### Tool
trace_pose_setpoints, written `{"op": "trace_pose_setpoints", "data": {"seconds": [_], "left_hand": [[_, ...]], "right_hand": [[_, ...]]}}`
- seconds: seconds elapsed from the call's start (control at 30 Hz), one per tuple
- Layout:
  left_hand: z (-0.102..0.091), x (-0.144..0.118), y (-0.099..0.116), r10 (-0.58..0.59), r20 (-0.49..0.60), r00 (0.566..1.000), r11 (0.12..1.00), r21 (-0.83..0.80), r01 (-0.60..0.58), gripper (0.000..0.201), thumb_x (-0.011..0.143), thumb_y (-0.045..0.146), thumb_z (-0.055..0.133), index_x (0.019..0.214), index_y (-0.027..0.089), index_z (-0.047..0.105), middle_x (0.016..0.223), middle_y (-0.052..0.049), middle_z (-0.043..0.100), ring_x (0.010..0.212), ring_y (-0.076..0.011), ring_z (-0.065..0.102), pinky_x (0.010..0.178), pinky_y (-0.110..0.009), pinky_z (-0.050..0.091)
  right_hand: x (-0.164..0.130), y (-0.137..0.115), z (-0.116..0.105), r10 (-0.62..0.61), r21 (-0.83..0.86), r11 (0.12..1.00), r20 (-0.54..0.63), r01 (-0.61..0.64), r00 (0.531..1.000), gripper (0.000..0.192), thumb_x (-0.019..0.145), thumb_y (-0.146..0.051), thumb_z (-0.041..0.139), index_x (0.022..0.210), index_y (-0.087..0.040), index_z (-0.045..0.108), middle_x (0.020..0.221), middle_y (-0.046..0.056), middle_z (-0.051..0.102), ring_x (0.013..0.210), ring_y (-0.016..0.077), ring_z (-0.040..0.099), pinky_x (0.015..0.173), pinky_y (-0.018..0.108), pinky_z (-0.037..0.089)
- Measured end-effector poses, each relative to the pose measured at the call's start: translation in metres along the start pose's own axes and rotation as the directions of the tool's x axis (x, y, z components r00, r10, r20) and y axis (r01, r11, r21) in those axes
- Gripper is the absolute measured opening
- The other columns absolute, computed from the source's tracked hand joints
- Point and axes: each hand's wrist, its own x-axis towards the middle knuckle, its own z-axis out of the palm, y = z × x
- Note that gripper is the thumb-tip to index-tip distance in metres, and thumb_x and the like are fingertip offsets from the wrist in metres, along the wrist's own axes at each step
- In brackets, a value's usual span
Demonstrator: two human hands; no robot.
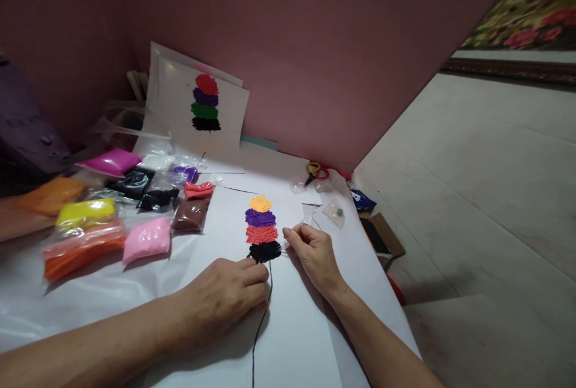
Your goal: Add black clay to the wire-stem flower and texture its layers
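Note:
On a white sheet of paper (297, 310) lies a column of textured clay bands: yellow-orange (261, 203), purple (261, 217), coral red (261, 234) and black (264, 251). A thin black line (254, 340) runs from the black band towards me. My left hand (229, 295) rests at the lower left edge of the black band, fingers curled together; whatever they may hold is hidden. With thumb and fingers pinched, my right hand (315, 256) holds a small clear plastic fork (285, 246), its tines at the right edge of the black band.
Bags of coloured clay, such as a pink one (147, 239) and an orange one (85, 250), lie left. Behind leans a sheet with a similar column (206, 103). Scissors (315, 172) and a small bag (335, 213) lie right. Another person's forearm (20, 220) seems to show far left.

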Motion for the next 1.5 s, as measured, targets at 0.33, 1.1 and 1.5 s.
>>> {"op": "trace_pose_setpoints", "data": {"seconds": [0.33,1.1,1.5], "left_hand": [[-0.0017,0.0025,0.0,-0.019,0.035,0.999,1.0,-0.009,0.019,0.029,0.095,0.006,0.037,0.074,0.018,0.053,0.075,-0.001,0.057,0.061,-0.0161,0.047,0.051,-0.029,0.036],[-0.0056,0.0026,0.0036,-0.027,0.034,0.999,0.999,-0.033,0.028,0.031,0.095,0.006,0.035,0.074,0.018,0.054,0.075,-0.001,0.058,0.06,-0.0155,0.048,0.051,-0.029,0.036],[-0.0049,0.0035,0.0029,-0.04,0.061,0.997,0.998,-0.044,0.043,0.031,0.095,0.006,0.037,0.072,0.018,0.053,0.075,-0.002,0.058,0.061,-0.0155,0.048,0.052,-0.029,0.038]], "right_hand": [[0.007,0.0059,-0.0003,0.165,0.268,0.949,0.029,-0.166,0.986,0.036,0.082,-0.046,0.067,0.064,-0.017,0.058,0.044,-0.006,0.05,0.032,0.006,0.036,0.034,0.021,0.024],[0.0056,0.0044,-0.0012,0.131,0.219,0.967,0.011,-0.131,0.991,0.036,0.082,-0.042,0.069,0.06,-0.015,0.057,0.045,-0.006,0.051,0.029,0.0049,0.042,0.029,0.016,0.029],[0.0065,0.0048,-0.005,0.142,0.299,0.942,0.055,-0.152,0.988,0.032,0.078,-0.042,0.069,0.064,-0.015,0.061,0.041,-0.006,0.05,0.028,0.0051,0.04,0.029,0.016,0.028]]}}
